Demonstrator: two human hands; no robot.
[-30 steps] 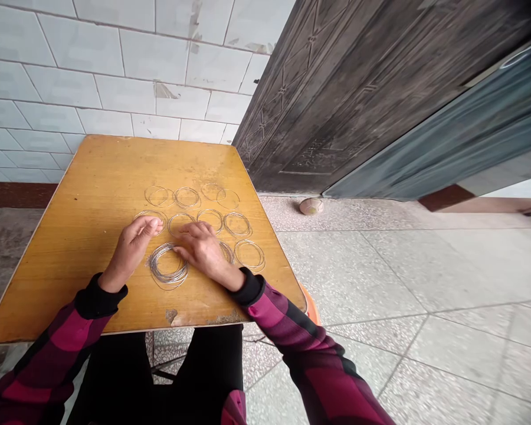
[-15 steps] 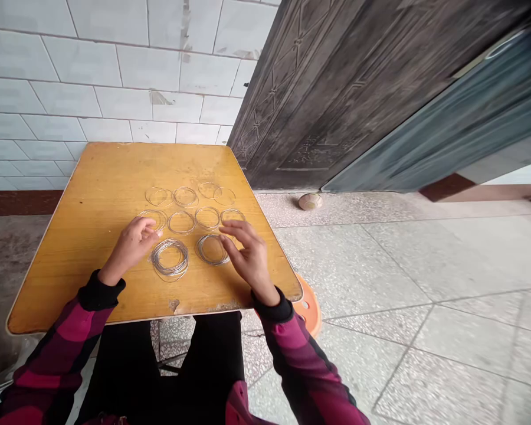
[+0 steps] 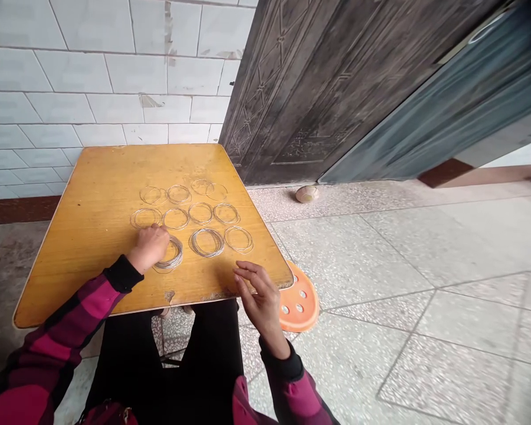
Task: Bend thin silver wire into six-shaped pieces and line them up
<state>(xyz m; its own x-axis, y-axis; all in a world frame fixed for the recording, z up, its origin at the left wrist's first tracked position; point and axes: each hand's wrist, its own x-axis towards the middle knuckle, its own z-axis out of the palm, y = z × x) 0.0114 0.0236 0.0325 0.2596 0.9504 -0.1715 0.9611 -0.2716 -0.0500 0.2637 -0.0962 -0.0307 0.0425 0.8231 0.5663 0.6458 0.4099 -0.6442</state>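
Several coils of thin silver wire lie in rows on a yellow wooden table. My left hand rests with curled fingers on the left part of the thickest wire coil in the near row. Beside it to the right lie a second wire coil and a third wire coil. My right hand hovers at the table's near right corner, off the coils, fingers loosely apart and holding nothing.
An orange plastic stool stands on the tiled floor just right of the table. A small round ball-like object lies by the dark carved door. A white tiled wall runs behind the table.
My right hand has drawn back from the coils toward the near right corner. The left hand has shifted onto the thick coil. The camera view has tilted slightly.
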